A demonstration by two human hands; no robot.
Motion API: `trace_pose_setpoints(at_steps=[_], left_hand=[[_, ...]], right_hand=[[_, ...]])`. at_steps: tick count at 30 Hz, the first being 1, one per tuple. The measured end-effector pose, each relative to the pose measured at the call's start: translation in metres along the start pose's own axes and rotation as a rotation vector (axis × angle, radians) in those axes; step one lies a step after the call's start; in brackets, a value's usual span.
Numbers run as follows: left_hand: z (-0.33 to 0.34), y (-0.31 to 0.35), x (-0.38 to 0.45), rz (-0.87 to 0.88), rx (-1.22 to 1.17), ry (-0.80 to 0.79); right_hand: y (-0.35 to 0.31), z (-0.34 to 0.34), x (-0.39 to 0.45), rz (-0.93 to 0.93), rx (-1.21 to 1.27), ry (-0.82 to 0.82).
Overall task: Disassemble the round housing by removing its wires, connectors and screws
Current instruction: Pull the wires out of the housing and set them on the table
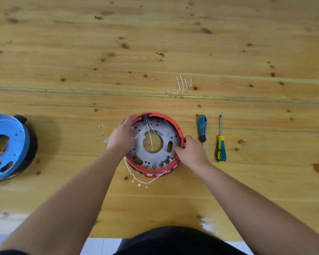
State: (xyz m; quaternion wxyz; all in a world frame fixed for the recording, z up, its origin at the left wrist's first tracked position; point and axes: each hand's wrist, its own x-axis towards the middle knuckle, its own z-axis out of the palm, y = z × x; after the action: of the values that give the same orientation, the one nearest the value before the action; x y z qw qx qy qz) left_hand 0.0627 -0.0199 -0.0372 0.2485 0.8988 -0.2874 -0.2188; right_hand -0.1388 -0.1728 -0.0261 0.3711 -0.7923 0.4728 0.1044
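Note:
The round housing (160, 126) has a red rim and a grey metal plate with a large centre hole, and it sits mid-table. A black connector (145, 117) at its far rim feeds white wires (150, 137) that run across the plate. More white wires with brass terminals (139, 182) hang out at the near side. My left hand (122, 137) grips the left rim, fingers curled over its edge. My right hand (191, 152) grips the right rim, its thumb on the red edge.
Two screwdrivers lie right of the housing: a short blue-handled one (202, 128) and a longer yellow-and-teal one (221, 144). Loose white wires (181, 87) lie farther back. Small white connectors (102, 133) lie left of my left hand. A blue round housing (6, 144) sits at the left edge.

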Motion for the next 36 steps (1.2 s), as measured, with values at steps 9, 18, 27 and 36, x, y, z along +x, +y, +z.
trace_pose_setpoints(at_steps=[9,18,27,36], left_hand=[[0.001,-0.007,-0.043,-0.126,-0.056,-0.133],[0.03,0.004,-0.1,-0.419,-0.238,-0.09],[0.012,0.004,-0.068,-0.327,-0.07,0.021],[0.004,0.01,0.001,-0.083,0.073,-0.12]], right_hand=[[-0.038,-0.036,0.047,-0.095,-0.334,-0.047],[-0.084,-0.032,0.071,-0.259,-0.484,-0.036],[-0.051,-0.031,0.034,-0.34,-0.343,0.033],[0.005,-0.015,-0.033,-0.039,-0.278,0.081]])
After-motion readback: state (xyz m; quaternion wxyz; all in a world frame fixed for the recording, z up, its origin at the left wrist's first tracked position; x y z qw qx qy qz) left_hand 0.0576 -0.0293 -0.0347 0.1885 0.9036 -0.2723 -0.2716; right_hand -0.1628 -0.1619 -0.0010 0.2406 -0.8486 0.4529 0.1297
